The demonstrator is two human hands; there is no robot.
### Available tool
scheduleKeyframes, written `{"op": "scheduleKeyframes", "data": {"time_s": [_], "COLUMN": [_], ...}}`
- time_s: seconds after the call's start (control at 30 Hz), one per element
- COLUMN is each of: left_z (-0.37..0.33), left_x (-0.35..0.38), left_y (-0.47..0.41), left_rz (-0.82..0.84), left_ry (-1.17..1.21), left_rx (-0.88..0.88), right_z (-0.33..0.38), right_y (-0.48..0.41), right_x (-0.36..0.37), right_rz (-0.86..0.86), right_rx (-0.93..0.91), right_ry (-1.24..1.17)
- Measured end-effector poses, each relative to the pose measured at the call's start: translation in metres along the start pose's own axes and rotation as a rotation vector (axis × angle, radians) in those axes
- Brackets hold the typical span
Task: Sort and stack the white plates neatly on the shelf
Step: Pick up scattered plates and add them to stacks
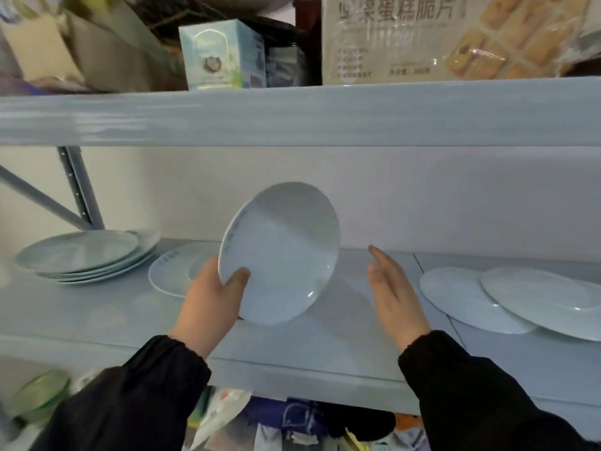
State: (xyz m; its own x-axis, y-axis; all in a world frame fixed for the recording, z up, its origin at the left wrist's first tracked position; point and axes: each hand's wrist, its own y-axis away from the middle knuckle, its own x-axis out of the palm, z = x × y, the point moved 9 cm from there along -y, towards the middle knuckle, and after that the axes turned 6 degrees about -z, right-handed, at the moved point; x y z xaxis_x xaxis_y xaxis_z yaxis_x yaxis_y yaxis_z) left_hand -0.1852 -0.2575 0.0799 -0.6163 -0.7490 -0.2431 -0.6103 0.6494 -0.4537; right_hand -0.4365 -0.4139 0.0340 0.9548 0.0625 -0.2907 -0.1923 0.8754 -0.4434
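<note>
With the left hand [211, 294], grips a glossy round white plate [283, 252] by its lower rim, thumb on the face, fingers hidden behind, tilted on edge above the middle of the shelf [97, 314]. Holds the right hand [393, 288] released, fingers straight, just beside it. Shows a stack [81, 252] near the back left corner, one flat plate [169, 271] partly covered, two overlapping plates [465, 301] toward the right edge, one cut off

Plate [283, 252] in left hand [211, 304], seemingly tilted
</note>
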Motion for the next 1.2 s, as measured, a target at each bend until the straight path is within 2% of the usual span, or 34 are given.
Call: {"op": "scheduleKeyframes", "data": {"time_s": [0.1,0.2,0.43,0.63,0.77,0.87,1.0,1.1,1.2], "left_z": [0.018,0.041,0.086,0.117,0.143,0.158,0.161,0.154,0.157], "left_x": [-0.019,-0.041,-0.089,-0.088,-0.079,-0.084,-0.111,-0.119,-0.119], "left_y": [-0.02,-0.046,-0.094,-0.114,-0.116,-0.118,-0.131,-0.134,-0.134], "left_rz": [-0.037,-0.045,-0.095,-0.086,-0.031,-0.042,-0.165,-0.116,-0.078], "left_ry": [0.332,0.534,0.656,0.758,0.688,0.564,0.103,-0.26,-0.398], "left_rx": [-0.186,-0.285,-0.365,-0.484,-0.598,-0.613,-0.433,-0.286,-0.244], "right_z": [0.003,0.011,0.016,0.006,0.001,0.0,-0.003,-0.003,-0.003], "right_y": [-0.003,-0.007,-0.024,-0.037,-0.042,-0.044,-0.045,-0.046,-0.045], "right_x": [0.036,0.068,0.112,0.125,0.13,0.133,0.134,0.134,0.132], "right_rz": [0.073,0.128,0.139,0.126,0.131,0.142,0.15,0.144,0.135], "right_rx": [0.009,-0.027,-0.03,0.001,0.005,0.008,0.005,-0.001,0.004], "right_ry": [0.017,0.071,0.069,0.08,0.094,0.101,0.109,0.115,0.12]}}
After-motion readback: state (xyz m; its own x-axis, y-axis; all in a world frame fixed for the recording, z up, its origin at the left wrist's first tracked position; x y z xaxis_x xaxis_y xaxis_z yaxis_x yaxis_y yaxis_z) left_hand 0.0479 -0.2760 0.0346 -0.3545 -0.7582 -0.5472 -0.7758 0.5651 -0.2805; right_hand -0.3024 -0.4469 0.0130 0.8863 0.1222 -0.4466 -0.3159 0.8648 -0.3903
